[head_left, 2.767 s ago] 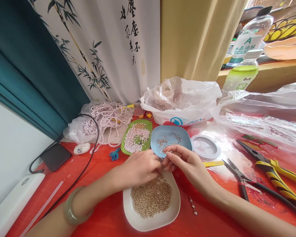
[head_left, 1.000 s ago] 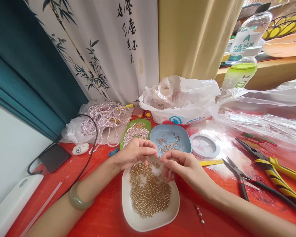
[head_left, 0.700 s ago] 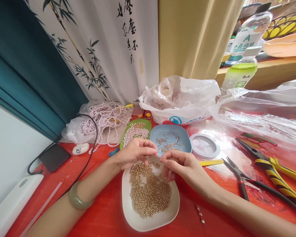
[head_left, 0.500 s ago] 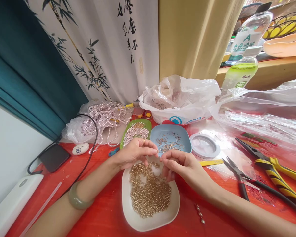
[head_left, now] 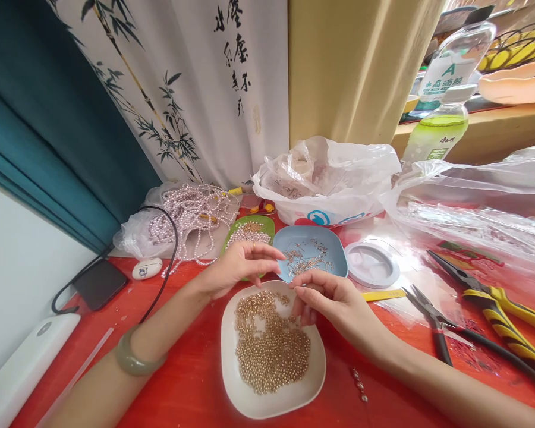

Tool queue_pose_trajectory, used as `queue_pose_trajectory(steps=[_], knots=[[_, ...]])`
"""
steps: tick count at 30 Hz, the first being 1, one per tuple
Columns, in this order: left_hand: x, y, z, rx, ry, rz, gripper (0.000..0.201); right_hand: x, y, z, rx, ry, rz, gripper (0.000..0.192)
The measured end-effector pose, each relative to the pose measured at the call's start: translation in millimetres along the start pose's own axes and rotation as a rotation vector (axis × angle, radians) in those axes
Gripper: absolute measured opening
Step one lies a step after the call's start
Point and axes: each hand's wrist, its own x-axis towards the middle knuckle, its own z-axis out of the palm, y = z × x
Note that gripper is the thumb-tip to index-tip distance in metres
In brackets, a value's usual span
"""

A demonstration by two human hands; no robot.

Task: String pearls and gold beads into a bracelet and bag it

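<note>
Over the white dish (head_left: 232,380) of gold beads (head_left: 271,348), our right hand (head_left: 334,300) pinched something too small to tell, fingertips closed at the dish's far edge. Our left hand (head_left: 236,267), fingers loosely curled, hovered just left, nearer the blue dish (head_left: 334,249) of pins.

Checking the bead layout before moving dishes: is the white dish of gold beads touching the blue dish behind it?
Cannot tell. In the head view the white dish and the blue dish rims meet around the right hand, which hides that stretch.
</note>
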Motion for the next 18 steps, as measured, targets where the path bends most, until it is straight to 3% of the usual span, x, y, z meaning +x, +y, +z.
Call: queue_pose_trajectory(steps=[4,6,12,18], knots=[[3.6,1.8,-26.8,0.337,0.287,0.140,0.019,1.6,2.0,-1.0,-0.005,0.014,-0.018,0.014],[7.6,-3.7,-38.7,0.530,0.358,0.148,0.018,2.7,3.0,-2.0,0.004,0.019,-0.026,0.015],[16.9,-23.6,-45.2,0.792,0.335,0.165,0.015,3.0,3.2,-3.8,-0.012,0.030,-0.016,0.017],[16.8,-25.1,-43.1,0.814,0.283,0.155,0.011,2.6,2.6,-3.4,-0.030,0.041,-0.009,0.018]])
